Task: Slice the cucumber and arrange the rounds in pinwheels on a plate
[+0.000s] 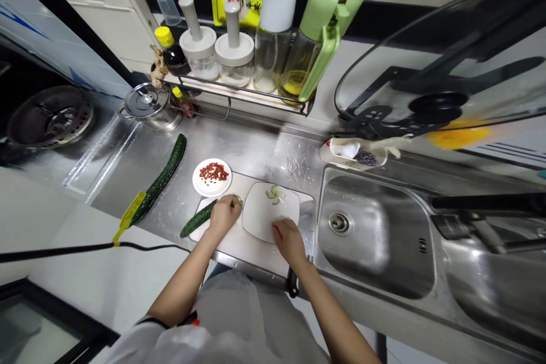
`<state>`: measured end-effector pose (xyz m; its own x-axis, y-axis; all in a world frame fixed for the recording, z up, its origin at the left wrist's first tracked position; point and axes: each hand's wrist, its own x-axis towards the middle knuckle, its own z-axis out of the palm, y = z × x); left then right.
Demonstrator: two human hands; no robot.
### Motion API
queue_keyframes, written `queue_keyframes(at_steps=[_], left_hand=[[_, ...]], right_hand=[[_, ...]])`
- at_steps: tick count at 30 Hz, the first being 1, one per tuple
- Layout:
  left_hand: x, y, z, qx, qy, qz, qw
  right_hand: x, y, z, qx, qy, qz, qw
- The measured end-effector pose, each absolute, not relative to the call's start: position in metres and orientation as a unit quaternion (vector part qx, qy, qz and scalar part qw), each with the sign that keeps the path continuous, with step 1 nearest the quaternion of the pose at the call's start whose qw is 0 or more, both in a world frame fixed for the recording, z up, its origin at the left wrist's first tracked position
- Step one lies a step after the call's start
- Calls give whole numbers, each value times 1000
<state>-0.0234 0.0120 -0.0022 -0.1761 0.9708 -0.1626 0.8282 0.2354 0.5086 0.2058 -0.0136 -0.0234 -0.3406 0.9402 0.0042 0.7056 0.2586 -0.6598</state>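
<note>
On the cutting board point(239, 243) lies a cut cucumber point(198, 220), its right part behind my left hand point(225, 217). The fingers of that hand are bent and closed at a few thin cucumber slices point(236, 200). A white squarish plate point(262, 213) rests on the board, with several cucumber slices point(275, 194) fanned out near its far edge. Over the plate's near right edge, my right hand point(290, 240) has its fingers curled together; what they pinch is hidden. A black handle point(292, 283) sticks out at the counter's front edge, below my right hand.
A small white plate of red dried berries point(214, 173) stands behind the board. Left are a whole cucumber point(164, 179) with a yellow tag and a lidded pot point(151, 105). A steel sink point(375, 227) lies right. Bottles and jars fill the wall rack point(256, 91).
</note>
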Motion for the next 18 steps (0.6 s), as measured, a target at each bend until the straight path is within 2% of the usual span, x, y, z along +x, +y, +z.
queue_keyframes(at_steps=[9, 15, 18], left_hand=[[-14, 1, 11, 556, 668, 266, 417], [8, -1, 22, 529, 593, 261, 548], [13, 0, 20, 521, 565, 261, 584]], right_hand=[[181, -6, -17, -535, -706, 375, 274], [178, 4, 0, -516, -605, 548, 259], [181, 6, 5, -504, -575, 596, 242]])
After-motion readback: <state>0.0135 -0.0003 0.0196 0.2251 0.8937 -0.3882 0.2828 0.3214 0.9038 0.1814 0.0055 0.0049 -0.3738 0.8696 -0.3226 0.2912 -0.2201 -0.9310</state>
